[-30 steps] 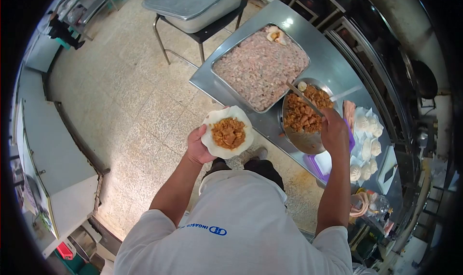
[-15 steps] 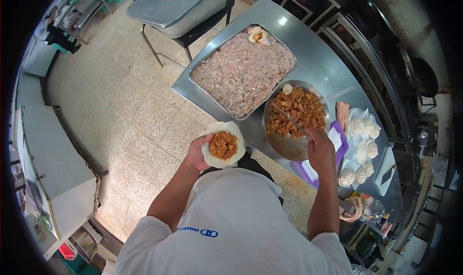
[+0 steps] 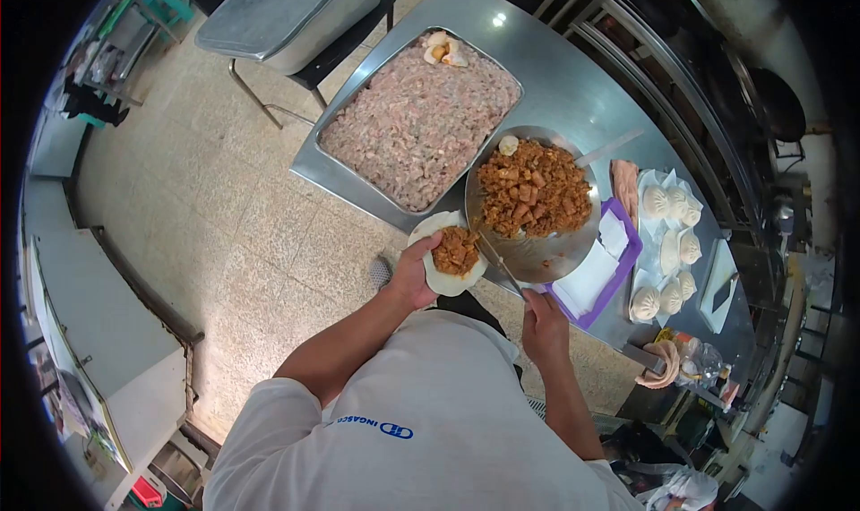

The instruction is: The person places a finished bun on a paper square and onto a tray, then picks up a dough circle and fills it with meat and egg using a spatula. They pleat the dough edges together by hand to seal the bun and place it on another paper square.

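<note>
My left hand (image 3: 414,274) holds a round flat dough wrapper (image 3: 434,282) from its left side, with a heap of brown filling (image 3: 455,250) in the middle. My right hand (image 3: 544,325) is closed on the handle of a thin metal spatula (image 3: 503,269), whose tip lies at the right edge of the wrapper. Just beyond is a round metal bowl (image 3: 573,265) of brown chunky filling (image 3: 533,188), with a pale handle leaning on its rim. A rectangular tray (image 3: 315,142) full of pink minced meat stands behind and left of the bowl.
The metal table (image 3: 555,72) also bears a purple tray with white papers (image 3: 587,274), several pleated buns (image 3: 670,300) and a white board (image 3: 718,287). A lidded metal container (image 3: 278,18) rests on a chair at the upper left. Bottles (image 3: 703,363) are at the lower right.
My right hand has moved left and down out of the bowl, bringing the spatula to the wrapper. My left hand and the wrapper have shifted right, toward the bowl. The view has shifted slightly.
</note>
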### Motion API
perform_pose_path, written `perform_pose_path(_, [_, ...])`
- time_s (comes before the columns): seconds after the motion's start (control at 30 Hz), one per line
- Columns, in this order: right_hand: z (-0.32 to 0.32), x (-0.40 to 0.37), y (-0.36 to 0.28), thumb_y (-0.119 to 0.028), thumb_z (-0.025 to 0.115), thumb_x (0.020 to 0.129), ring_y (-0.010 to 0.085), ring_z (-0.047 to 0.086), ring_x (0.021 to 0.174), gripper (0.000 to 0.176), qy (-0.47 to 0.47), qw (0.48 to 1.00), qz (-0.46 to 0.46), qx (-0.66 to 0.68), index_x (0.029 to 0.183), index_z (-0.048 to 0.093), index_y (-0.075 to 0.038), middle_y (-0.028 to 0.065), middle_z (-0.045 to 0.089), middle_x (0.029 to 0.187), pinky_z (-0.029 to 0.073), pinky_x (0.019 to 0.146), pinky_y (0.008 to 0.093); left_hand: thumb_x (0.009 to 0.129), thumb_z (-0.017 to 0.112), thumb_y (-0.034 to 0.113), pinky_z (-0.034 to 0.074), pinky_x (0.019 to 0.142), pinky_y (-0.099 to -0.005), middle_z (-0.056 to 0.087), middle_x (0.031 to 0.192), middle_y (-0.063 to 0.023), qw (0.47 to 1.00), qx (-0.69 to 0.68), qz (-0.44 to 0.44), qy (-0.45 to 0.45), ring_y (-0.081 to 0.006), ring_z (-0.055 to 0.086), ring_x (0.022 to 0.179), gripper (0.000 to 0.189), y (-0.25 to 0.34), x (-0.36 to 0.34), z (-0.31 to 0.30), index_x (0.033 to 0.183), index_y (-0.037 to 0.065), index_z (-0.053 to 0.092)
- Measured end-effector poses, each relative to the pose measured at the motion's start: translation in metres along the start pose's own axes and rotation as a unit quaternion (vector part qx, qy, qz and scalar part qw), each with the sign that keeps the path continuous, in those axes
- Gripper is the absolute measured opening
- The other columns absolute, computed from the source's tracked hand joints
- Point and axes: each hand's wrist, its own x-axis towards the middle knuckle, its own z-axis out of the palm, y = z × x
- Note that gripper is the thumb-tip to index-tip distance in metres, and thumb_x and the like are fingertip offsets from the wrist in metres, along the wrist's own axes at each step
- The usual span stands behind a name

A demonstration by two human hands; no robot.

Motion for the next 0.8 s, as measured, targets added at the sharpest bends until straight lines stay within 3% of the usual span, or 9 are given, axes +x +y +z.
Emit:
perform_pose_path(0.17, [0.009,-0.021,-0.026,0.002,0.062,0.085,0.0335,0.065,0.076,0.032,0.043,0.999,-0.006,0.030,0.114,0.069,-0.008,0.0147,0.062,0.090,0.055,0.068,0.0431,0.098,0.055,0.025,0.047,0.107,-0.0553,0.057,0.137,-0.0185,0.999,0.005,-0.037,-0.036,-0.0359,0.058,0.125,0.049,0.001,-0.010,-0.009,0.142,0.006,0.045])
perform_pose_path(0.37, [-0.027,-0.003,-0.062,-0.001,0.065,0.084,0.0304,0.064,0.073,0.028,-0.024,0.998,-0.062,0.020,0.109,0.073,-0.010,0.0113,0.061,0.086,0.053,0.063,0.0388,0.095,0.060,0.029,0.047,0.107,-0.0563,0.055,0.138,-0.0205,0.998,0.003,-0.027,-0.059,-0.0378,0.057,0.126,0.056,0.028,-0.052,-0.020,0.143,0.005,0.044])
perform_pose_path(0.47, [-0.033,0.014,-0.083,0.000,0.066,0.082,0.0303,0.063,0.070,0.031,0.019,0.994,-0.105,0.033,0.110,0.073,-0.011,0.0116,0.060,0.086,0.051,0.060,0.0389,0.094,0.061,0.038,0.044,0.109,-0.0552,0.054,0.141,-0.0213,0.997,-0.042,0.002,-0.069,-0.0381,0.055,0.128,0.064,0.044,-0.069,-0.008,0.145,0.004,0.042])
perform_pose_path(0.53, [-0.027,0.027,-0.092,0.002,0.067,0.080,0.0323,0.062,0.074,0.034,-0.085,0.989,-0.116,0.034,0.110,0.072,-0.011,0.0123,0.060,0.086,0.051,0.064,0.0415,0.094,0.061,0.040,0.044,0.109,-0.0548,0.054,0.141,-0.0216,0.996,-0.029,0.026,-0.081,-0.0385,0.055,0.128,0.065,0.055,-0.074,-0.005,0.145,0.003,0.042])
perform_pose_path(0.63, [-0.043,0.062,-0.097,0.003,0.065,0.080,0.0338,0.062,0.079,0.033,-0.099,0.972,-0.210,0.030,0.109,0.071,-0.011,0.0131,0.059,0.085,0.050,0.069,0.0429,0.093,0.062,0.041,0.045,0.109,-0.0540,0.054,0.140,-0.0215,0.991,-0.010,0.092,-0.096,-0.0387,0.056,0.127,0.067,0.075,-0.079,-0.011,0.144,0.002,0.043])
perform_pose_path(0.67, [-0.055,0.075,-0.104,0.003,0.061,0.083,0.0361,0.061,0.085,0.027,-0.112,0.975,-0.191,0.031,0.106,0.069,-0.008,0.0146,0.060,0.087,0.050,0.074,0.0448,0.093,0.063,0.041,0.045,0.109,-0.0536,0.055,0.140,-0.0211,0.987,-0.003,0.127,-0.097,-0.0385,0.056,0.126,0.067,0.081,-0.084,-0.015,0.144,0.002,0.044])
perform_pose_path(0.73, [-0.061,0.111,-0.107,0.003,0.056,0.086,0.0384,0.062,0.088,0.024,-0.043,0.973,-0.227,0.007,0.107,0.065,-0.005,0.0170,0.063,0.093,0.049,0.074,0.0479,0.092,0.064,0.040,0.046,0.108,-0.0534,0.055,0.139,-0.0207,0.983,0.006,0.158,-0.093,-0.0381,0.057,0.126,0.067,0.096,-0.092,-0.019,0.143,0.002,0.045])
perform_pose_path(0.8, [-0.054,0.154,-0.112,0.000,0.052,0.089,0.0415,0.063,0.093,0.025,0.009,0.980,-0.196,-0.021,0.112,0.061,-0.004,0.0191,0.065,0.098,0.049,0.077,0.0515,0.090,0.067,0.038,0.047,0.108,-0.0527,0.057,0.137,-0.0205,0.977,0.010,0.195,-0.084,-0.0373,0.058,0.125,0.066,0.108,-0.095,-0.024,0.141,0.002,0.047])
